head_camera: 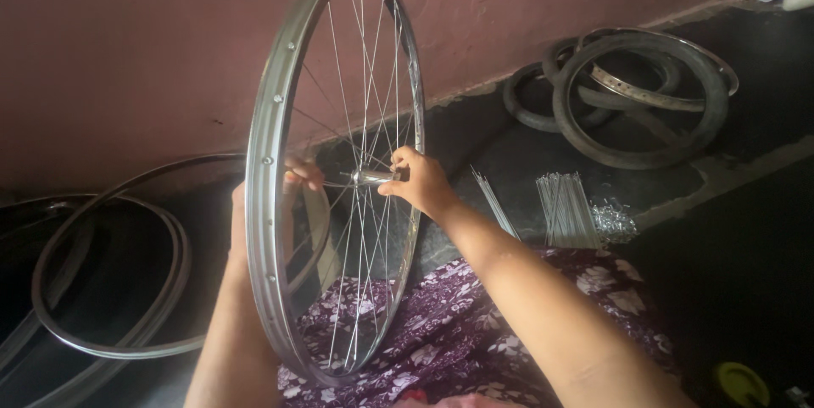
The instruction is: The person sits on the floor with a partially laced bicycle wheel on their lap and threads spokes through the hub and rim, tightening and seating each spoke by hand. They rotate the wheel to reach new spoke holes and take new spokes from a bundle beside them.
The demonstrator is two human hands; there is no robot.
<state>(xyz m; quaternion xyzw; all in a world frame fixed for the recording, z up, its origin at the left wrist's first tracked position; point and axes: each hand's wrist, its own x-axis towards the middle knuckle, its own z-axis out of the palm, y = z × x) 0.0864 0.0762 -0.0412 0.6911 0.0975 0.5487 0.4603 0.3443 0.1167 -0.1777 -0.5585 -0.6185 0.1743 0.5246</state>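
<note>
Bicycle wheel (280, 120) stands upright on edge over the person's lap, silver rim toward the camera, spokes only partly filled in. Floral purple cloth (441, 323) on the lap under its lower arc. Pink wall (170, 26) behind; dark floor.

Left of the wheel: bare metal rims (102, 289) lying flat and overlapping. Far right by the wall: stack of black tyres (644, 94) with a rim resting on top. Nearer: bundle of loose spokes (564, 209) laid flat, small heap of nipples (615, 221) just beside it.

Left hand (297, 175) is behind the spokes, seen through them, fingers curled near the hub (369, 177); what exactly it grips cannot be told. Right hand (420, 181) closes on the hub's axle end on the near side, thumb and fingers pinched narrow.

Judgement: the step looks like steadying the hub while working spokes at the flange. To do it well, the hub should sit centred in the rim, the rim braced against the lap so it does not roll, and each spoke seated in its flange hole without crossing or bending its neighbours.
</note>
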